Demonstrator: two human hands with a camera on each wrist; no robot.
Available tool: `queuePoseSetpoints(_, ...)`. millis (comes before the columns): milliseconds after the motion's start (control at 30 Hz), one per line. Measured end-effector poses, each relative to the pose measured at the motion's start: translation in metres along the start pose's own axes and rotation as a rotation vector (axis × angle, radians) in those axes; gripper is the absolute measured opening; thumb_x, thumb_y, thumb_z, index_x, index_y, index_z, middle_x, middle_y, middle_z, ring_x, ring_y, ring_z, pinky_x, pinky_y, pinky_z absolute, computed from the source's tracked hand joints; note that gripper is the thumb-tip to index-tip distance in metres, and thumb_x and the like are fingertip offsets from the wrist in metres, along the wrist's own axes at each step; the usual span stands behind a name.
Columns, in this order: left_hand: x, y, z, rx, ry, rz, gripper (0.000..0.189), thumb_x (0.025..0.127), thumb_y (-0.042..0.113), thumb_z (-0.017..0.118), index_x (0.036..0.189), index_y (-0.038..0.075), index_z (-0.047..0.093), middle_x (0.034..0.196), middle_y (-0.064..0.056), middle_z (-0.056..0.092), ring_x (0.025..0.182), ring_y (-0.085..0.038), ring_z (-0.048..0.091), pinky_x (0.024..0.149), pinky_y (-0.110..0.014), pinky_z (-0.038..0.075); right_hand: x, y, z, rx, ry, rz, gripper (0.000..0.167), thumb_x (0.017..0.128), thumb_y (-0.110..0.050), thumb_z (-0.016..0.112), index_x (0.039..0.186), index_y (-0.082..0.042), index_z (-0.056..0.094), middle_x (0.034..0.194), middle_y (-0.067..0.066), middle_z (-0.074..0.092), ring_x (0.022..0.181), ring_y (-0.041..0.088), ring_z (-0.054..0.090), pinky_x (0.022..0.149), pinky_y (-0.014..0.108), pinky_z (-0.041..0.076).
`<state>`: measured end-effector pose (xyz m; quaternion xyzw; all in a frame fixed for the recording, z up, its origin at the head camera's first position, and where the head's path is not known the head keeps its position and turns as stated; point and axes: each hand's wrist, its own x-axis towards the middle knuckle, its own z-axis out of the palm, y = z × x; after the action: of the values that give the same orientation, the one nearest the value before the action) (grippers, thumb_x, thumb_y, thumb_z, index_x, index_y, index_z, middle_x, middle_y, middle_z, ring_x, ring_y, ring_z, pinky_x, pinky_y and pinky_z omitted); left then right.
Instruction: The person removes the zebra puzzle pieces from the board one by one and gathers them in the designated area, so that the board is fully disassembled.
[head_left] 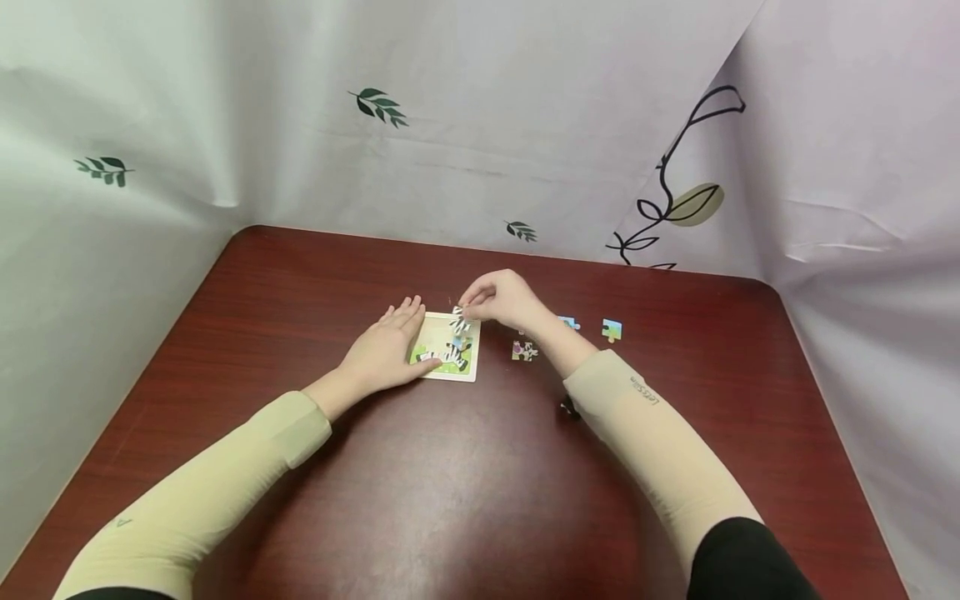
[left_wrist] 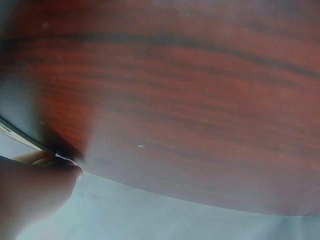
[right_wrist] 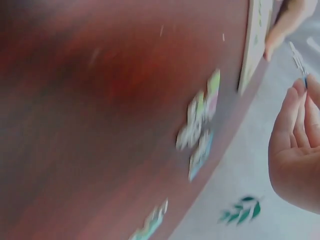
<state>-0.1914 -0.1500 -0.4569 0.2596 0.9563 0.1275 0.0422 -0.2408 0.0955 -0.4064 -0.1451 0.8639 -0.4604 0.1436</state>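
In the head view my left hand [head_left: 382, 350] lies on the left side of a small light-framed puzzle board [head_left: 476, 358], fingers straight and thumb over its lower picture. Zebra-patterned pieces [head_left: 444, 358] lie in the lower part of that board, while its upper part shows a pale bare bottom. Above the board's right side, my right hand [head_left: 504, 300] pinches a black-and-white striped puzzle piece [head_left: 460, 323] between thumb and fingers. The right wrist view shows this piece edge-on at the fingertips [right_wrist: 299, 86].
Right of the board lie several loose pieces: a zebra-and-pink one [head_left: 523, 351], a blue one [head_left: 568, 322] partly behind the right wrist, and a blue-green one [head_left: 612, 330]. A small dark object [head_left: 570, 407] shows beside the right sleeve. White curtains [head_left: 465, 125] surround the brown table [head_left: 420, 500].
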Motion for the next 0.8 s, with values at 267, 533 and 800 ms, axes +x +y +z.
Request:
queuePoseSetpoints(267,0.000,0.000,-0.001,-0.001,-0.010,-0.007,0.102,0.095,0.059,0.070,0.161,-0.010,0.033,0.172,-0.026,0.029,0.163,-0.038,0.027,0.135,-0.052,0.024,-0.027,0.018,-0.047,-0.009,0.013,0.034,0.016,0.089,-0.005,0.083,0.104,-0.001,0.082,0.094,0.011,0.082,0.079,0.004,0.071,0.073,0.020,0.058)
queuePoseSetpoints(533,-0.001,0.000,0.000,-0.011,-0.007,-0.009,0.102,0.095,0.058,0.070,0.161,-0.011,0.033,0.172,-0.026,0.029,0.163,-0.039,0.027,0.135,-0.052,0.024,-0.055,0.041,-0.081,-0.072,-0.015,0.096,0.014,0.090,-0.006,0.083,0.103,-0.001,0.083,0.089,0.005,0.082,0.079,0.005,0.071,0.073,0.025,0.059)
queuePoseSetpoints(800,-0.001,-0.001,0.001,-0.010,-0.004,-0.007,0.103,0.095,0.058,0.070,0.161,-0.011,0.032,0.172,-0.027,0.028,0.163,-0.039,0.028,0.135,-0.052,0.024,-0.075,0.067,-0.092,-0.089,-0.069,0.084,0.014,0.089,-0.001,0.082,0.101,0.006,0.080,0.086,0.009,0.081,0.073,0.001,0.069,0.069,0.018,0.057)
